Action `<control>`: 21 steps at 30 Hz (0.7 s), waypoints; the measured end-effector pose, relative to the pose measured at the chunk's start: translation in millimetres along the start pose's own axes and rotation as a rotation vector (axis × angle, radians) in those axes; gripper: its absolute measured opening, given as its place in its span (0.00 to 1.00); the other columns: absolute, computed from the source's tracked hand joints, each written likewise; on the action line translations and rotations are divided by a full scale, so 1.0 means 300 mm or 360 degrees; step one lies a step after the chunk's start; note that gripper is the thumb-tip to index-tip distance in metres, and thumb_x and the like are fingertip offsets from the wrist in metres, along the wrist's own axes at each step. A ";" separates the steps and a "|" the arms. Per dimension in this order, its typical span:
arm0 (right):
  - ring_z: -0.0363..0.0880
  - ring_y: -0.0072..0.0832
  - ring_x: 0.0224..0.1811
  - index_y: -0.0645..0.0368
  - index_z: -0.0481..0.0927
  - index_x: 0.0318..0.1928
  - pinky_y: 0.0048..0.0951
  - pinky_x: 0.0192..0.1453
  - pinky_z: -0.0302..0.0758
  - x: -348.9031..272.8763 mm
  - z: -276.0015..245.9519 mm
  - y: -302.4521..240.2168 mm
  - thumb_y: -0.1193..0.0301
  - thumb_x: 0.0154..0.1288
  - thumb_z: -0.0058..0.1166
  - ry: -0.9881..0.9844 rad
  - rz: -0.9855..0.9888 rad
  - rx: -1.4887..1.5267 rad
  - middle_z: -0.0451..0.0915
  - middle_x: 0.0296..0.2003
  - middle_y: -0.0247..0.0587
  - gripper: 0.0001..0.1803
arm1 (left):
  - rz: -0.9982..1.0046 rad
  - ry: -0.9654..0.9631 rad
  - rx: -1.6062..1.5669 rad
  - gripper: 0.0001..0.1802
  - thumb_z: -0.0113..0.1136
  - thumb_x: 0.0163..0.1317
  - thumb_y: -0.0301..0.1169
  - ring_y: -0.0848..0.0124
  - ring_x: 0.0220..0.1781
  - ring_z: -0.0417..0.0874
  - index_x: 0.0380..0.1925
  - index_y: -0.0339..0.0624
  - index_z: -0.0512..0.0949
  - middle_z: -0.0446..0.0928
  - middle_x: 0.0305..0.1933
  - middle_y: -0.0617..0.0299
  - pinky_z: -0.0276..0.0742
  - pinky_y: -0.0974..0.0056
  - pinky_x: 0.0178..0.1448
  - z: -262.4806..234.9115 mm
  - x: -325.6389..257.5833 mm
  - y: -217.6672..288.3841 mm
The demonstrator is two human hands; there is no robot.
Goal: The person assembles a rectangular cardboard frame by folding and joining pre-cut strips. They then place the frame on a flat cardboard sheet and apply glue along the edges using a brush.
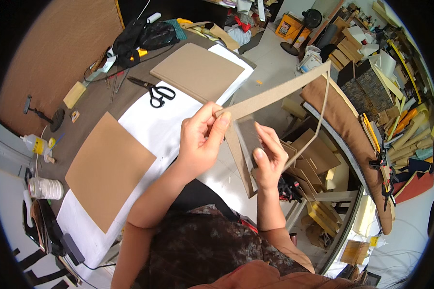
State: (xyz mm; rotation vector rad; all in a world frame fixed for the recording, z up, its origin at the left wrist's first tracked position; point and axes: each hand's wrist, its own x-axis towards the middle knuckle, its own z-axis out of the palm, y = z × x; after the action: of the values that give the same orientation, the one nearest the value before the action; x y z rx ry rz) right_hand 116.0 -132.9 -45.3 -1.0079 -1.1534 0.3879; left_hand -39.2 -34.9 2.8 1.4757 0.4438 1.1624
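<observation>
A thin brown cardboard frame (279,91) with an open middle is raised in front of me, tilted. My left hand (203,137) pinches one corner of it between thumb and fingers. Inside the opening, my right hand (271,156) is curled round the edge of a flat grey rectangular piece (248,137), blurred, so its exact kind is unclear. This piece lies close beside the frame's near strip; whether they touch I cannot tell. On the table to the left lies a brown cardboard sheet (110,173). Black-handled scissors (154,91) rest farther back, next to a thicker brown board (197,70).
White paper (144,115) covers part of the table. At its left edge stand a white jar (46,188) and a glue bottle (33,143). To the right, a brown padded edge (345,130) curves past stacked cardboard (318,168). A black fan (311,19) stands on the floor behind.
</observation>
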 end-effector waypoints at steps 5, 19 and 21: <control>0.76 0.38 0.57 0.71 0.80 0.57 0.37 0.65 0.68 -0.016 -0.003 -0.009 0.53 0.61 0.63 0.0021 0.0057 0.0113 0.78 0.54 0.55 0.35 | -0.0143 -0.0022 -0.0132 0.09 0.52 0.76 0.29 0.87 0.21 0.63 0.35 0.37 0.74 0.68 0.20 0.73 0.59 0.76 0.26 0.004 0.010 0.009; 0.78 0.40 0.54 0.71 0.81 0.57 0.37 0.62 0.70 -0.007 0.018 -0.013 0.59 0.60 0.63 -0.0072 -0.0052 -0.0061 0.79 0.52 0.58 0.32 | -0.0041 -0.0006 0.0012 0.10 0.52 0.75 0.28 0.87 0.20 0.61 0.33 0.36 0.73 0.67 0.18 0.72 0.56 0.74 0.24 0.002 -0.007 -0.013; 0.78 0.40 0.54 0.71 0.81 0.57 0.36 0.62 0.71 -0.004 0.021 -0.014 0.60 0.58 0.64 -0.0103 -0.0201 -0.0027 0.79 0.51 0.58 0.32 | -0.0009 0.0000 0.0042 0.10 0.52 0.75 0.27 0.87 0.20 0.61 0.32 0.36 0.73 0.67 0.18 0.72 0.56 0.74 0.24 -0.002 -0.005 -0.016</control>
State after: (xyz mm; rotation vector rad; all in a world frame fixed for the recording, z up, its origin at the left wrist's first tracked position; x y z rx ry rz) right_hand 109.2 -133.1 -42.4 -0.9374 -1.2737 0.3124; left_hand -38.7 -34.4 -2.4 1.4964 0.4644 1.1562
